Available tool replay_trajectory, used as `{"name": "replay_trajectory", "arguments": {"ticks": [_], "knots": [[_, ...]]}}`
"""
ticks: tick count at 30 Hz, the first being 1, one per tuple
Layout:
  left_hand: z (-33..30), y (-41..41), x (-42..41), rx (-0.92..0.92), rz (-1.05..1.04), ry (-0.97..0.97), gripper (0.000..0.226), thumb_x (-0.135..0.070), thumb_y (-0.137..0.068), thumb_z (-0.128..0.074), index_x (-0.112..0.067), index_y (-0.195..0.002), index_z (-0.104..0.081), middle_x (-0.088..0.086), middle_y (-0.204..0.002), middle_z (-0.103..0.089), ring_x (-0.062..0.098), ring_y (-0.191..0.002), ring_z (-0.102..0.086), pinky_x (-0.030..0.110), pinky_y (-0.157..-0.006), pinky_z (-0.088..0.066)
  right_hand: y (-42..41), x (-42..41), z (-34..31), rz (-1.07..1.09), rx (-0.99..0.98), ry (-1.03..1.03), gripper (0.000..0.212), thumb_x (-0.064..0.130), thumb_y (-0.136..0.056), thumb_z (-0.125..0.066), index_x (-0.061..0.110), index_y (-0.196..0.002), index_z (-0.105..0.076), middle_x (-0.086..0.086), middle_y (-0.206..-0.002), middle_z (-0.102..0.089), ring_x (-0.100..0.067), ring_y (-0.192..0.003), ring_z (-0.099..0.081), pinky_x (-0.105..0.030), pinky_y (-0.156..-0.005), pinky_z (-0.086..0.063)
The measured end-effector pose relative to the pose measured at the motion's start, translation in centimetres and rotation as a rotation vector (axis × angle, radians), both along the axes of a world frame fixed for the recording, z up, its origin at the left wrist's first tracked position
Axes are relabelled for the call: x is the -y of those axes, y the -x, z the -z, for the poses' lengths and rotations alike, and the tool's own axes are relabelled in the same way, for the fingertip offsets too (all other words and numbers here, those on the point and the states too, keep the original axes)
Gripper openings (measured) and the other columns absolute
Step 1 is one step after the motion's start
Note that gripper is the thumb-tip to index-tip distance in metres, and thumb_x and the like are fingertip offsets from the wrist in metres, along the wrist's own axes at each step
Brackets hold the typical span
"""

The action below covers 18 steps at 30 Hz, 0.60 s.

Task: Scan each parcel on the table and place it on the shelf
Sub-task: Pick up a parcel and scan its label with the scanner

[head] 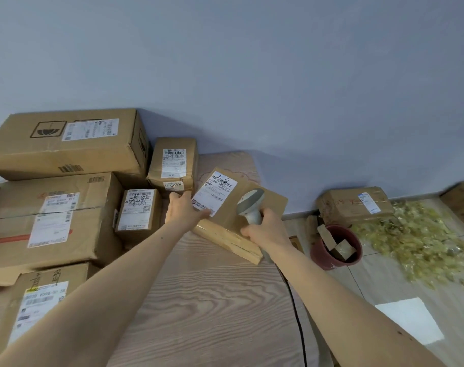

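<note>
At far left we note stacked cardboard boxes (pixel 53 207) against the wall, filling that side of the wooden table (pixel 204 300). Our left hand (pixel 182 207) grips the left edge of a flat labelled parcel (pixel 236 215), tilted up off the table near its far right corner, while our right hand (pixel 265 229) is wrapped around the handle of a grey scanner (pixel 249 202) held over the parcel's face. Further right, on the floor, stands a red bucket (pixel 336 247)
</note>
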<state>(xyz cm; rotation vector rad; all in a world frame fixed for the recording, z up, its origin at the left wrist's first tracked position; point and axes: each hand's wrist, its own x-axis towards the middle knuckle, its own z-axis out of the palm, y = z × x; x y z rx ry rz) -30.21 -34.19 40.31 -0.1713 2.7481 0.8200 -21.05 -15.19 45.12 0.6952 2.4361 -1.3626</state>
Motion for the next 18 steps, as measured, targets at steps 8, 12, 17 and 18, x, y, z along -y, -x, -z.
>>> {"name": "replay_trajectory", "arguments": {"ticks": [8, 12, 17, 18], "knots": [[0.4, -7.8, -1.4, 0.054, -0.268, -0.085, 0.079, -0.068, -0.057, -0.077, -0.031, -0.123, -0.054, 0.005, -0.118, -0.055, 0.024, -0.106, -0.06, 0.039, -0.086, -0.053, -1.7, 2.8, -1.5, -0.055, -0.024, 0.169, 0.026, 0.022, -0.08, -0.071, 0.018, -0.105, -0.064, 0.001, -0.086, -0.073, -0.009, -0.068, -0.069, -0.022, -0.057, -0.047], [1.0, -9.8, -2.1, 0.158, -0.277, -0.134, 0.079, -0.073, -0.057, -0.075, -0.027, -0.117, -0.052, -0.002, -0.109, -0.063, 0.022, -0.105, -0.063, 0.035, -0.077, -0.053, -3.1, 2.9, -1.5, -0.074, -0.016, 0.252, 0.015, 0.012, -0.085, -0.065, 0.013, -0.1, -0.064, -0.001, -0.076, -0.067, -0.011, -0.057, -0.062, -0.023, -0.053, -0.049], [2.2, -10.0, -0.9, 0.134, -0.318, -0.392, 0.061, -0.06, -0.087, -0.058, -0.019, -0.131, -0.055, 0.004, -0.108, -0.068, 0.027, -0.101, -0.065, 0.044, -0.086, -0.057, -5.2, 2.4, -0.7, 0.015, -0.018, 0.279, 0.008, 0.009, -0.084, -0.064, 0.009, -0.076, -0.06, -0.004, -0.063, -0.056, -0.014, -0.047, -0.05, -0.027, -0.049, -0.041], [2.3, -9.9, -0.8, 0.123, -0.315, -0.45, 0.052, -0.054, -0.091, -0.057, -0.02, -0.13, -0.057, 0.002, -0.106, -0.068, 0.026, -0.1, -0.065, 0.045, -0.087, -0.056, -5.6, 2.5, -0.7, 0.03, -0.025, 0.294, 0.01, 0.009, -0.083, -0.065, 0.008, -0.074, -0.06, -0.004, -0.062, -0.055, -0.014, -0.047, -0.049, -0.027, -0.049, -0.04]]}}
